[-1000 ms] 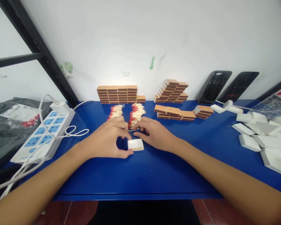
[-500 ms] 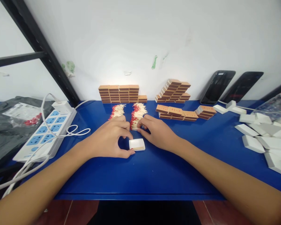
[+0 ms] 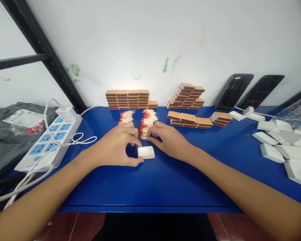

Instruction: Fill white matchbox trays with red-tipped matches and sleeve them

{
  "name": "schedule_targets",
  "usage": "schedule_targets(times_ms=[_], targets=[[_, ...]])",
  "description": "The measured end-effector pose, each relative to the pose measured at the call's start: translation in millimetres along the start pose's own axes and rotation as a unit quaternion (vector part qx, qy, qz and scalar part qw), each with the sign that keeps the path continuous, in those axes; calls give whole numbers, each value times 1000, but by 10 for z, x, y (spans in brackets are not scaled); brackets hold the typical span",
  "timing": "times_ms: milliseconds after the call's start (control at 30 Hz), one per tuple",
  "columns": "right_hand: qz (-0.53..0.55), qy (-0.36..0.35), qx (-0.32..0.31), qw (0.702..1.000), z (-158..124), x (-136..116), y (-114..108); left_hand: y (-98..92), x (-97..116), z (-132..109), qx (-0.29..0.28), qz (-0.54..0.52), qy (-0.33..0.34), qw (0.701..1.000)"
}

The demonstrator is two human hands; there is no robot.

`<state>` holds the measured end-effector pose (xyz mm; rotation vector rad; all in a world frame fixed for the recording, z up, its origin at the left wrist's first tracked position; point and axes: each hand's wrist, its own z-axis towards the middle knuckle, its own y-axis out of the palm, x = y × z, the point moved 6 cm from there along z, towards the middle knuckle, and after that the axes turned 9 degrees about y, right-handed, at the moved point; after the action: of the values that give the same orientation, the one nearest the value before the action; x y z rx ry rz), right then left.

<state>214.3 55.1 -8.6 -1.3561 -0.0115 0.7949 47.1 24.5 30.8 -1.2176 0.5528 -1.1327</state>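
Observation:
My left hand (image 3: 120, 145) grips the left end of a small white matchbox tray (image 3: 147, 150) between thumb and fingers. The tray lies on the blue table, with a few matches along its near side. At the near right edge of a pile of red-tipped matches (image 3: 147, 122), my right hand (image 3: 169, 139) has thumb and forefinger pinched together. Its fingertips touch the matches there; how many are between them I cannot make out. A second match pile (image 3: 126, 116) lies just beyond my left hand, partly hidden by it.
Stacked matchboxes (image 3: 127, 99) stand against the wall, with more matchboxes (image 3: 188, 97) to their right. White trays (image 3: 282, 152) are heaped at the right. Two phones (image 3: 235, 92) lean on the wall. A power strip (image 3: 51, 142) with white cables lies at the left.
The view has shifted very slightly. My left hand still grips the tray, and my right fingertips remain at the near edge of the match pile.

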Motion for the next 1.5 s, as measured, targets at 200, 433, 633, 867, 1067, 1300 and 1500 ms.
schedule_targets(times_ms=[200,433,633,867,1067,1300,1500], targets=[[0,6,-8,1000,8,13,18,1,-1,0,1,-5,-4,1000],[-20,41,-50,998,18,-10,4,6,2,-6,-3,-3,2,1000],[-53,39,-53,996,7,5,-26,1,-15,-7,-5,3,-4,1000],[-87,-2,-2,996,-80,8,-255,-9,-85,-12,18,57,-15,998],[-103,-10,-11,995,-157,-113,-268,-2,-82,-13,32,70,-4,997],[-143,-16,-31,989,-201,-248,-126,29,-109,-17,43,74,4,996],[-108,13,-68,992,-209,-286,-96,34,-102,-25,46,71,13,996]])
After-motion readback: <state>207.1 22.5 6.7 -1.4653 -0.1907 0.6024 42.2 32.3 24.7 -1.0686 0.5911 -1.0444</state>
